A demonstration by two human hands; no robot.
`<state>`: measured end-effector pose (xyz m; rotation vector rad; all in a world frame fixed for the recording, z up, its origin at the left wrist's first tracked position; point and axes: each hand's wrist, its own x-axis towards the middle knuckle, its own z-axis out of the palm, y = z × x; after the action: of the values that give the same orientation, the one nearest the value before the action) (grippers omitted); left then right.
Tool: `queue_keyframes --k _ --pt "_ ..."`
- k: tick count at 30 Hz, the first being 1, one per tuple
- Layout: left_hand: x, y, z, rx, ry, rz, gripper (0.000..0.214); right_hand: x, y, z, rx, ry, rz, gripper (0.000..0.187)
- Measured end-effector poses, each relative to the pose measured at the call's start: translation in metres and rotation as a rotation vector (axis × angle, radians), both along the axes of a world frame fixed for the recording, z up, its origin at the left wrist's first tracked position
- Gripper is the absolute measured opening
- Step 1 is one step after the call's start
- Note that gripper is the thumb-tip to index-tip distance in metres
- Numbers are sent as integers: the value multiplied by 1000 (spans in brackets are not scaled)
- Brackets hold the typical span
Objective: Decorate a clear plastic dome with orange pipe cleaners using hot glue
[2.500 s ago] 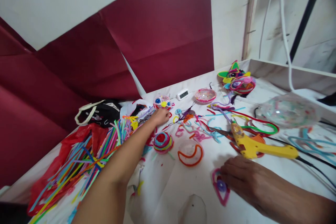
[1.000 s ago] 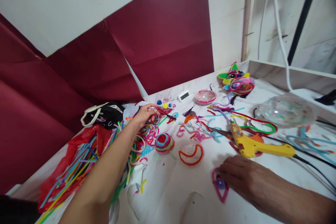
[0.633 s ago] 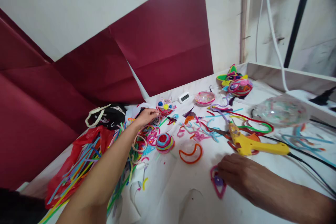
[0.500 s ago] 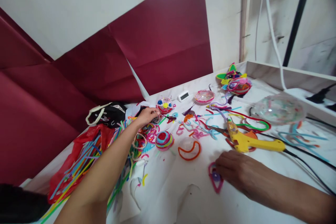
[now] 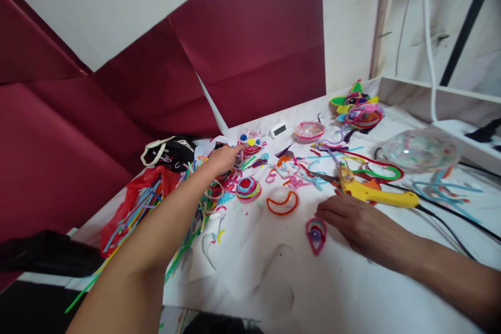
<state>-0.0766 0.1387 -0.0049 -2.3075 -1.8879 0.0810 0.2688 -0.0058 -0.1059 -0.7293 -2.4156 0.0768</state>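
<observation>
My left hand reaches across the pile of pipe cleaners, its index finger stretched out to a clear ball with blue eyes and a yellow beak-like spot; whether the fingertip touches it, I cannot tell. Bunched together, the fingers of my right hand are at the upper right edge of a pink teardrop-shaped pipe-cleaner piece with a purple centre. Left of that lies a clear dome with an orange crescent on it. A striped pipe-cleaner ball sits further left.
A yellow hot glue gun with a black cord lies beyond my right hand, by scissors. Further back are a clear bowl, a finished colourful figure and a small digital clock. A red bag of pipe cleaners lies at left.
My left hand has shifted slightly toward the ball with eyes, and its index finger now points out. The right fingers cover less of the teardrop piece. The view has tilted down.
</observation>
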Motion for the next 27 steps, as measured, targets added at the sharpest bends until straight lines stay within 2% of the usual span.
queue_keyframes --k 6,12,17,21,24,27 --pt "7 -7 6 -19 -56 -79 33 3 1 1 13 -9 9 35" --pt "11 -18 -3 -83 -221 -83 43 1 2 -4 -35 -23 45 28" --pt "-8 -25 -19 -147 -221 -27 33 10 11 -3 85 44 25 26" --pt "-31 -27 -40 -140 -143 15 28 17 17 2 170 138 -112 23" --pt "-44 -25 -56 -143 -107 73 28 17 18 3 173 145 -162 21" --pt "-53 -23 -66 -133 -100 121 24 16 18 1 129 119 -146 21"
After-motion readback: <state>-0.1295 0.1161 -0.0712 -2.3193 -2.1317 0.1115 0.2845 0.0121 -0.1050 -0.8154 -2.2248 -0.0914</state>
